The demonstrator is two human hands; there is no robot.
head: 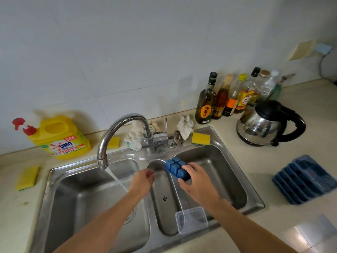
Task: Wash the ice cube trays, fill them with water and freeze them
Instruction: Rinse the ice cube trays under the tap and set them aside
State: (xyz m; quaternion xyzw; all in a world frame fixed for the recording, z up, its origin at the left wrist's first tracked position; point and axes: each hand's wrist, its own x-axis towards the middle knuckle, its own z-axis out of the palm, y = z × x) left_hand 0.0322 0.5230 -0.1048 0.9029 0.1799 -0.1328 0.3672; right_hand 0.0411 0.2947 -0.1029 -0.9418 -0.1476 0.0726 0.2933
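Note:
My right hand (196, 181) grips a blue ice cube tray (174, 167), held upside down over the divider of the steel double sink (255, 196). My left hand (143, 181) hovers beside it with fingers loosely curled, holding nothing, next to the water stream (117, 180) running from the chrome tap (116, 130) into the left basin. A stack of more blue ice cube trays (306, 179) lies on the counter at the right.
A clear plastic container (191, 219) sits at the sink's front edge. Yellow sponges (200, 138) (28, 177), a yellow detergent jug (60, 136), rags (185, 126), several bottles (206, 101) and a steel kettle (264, 123) stand around the sink.

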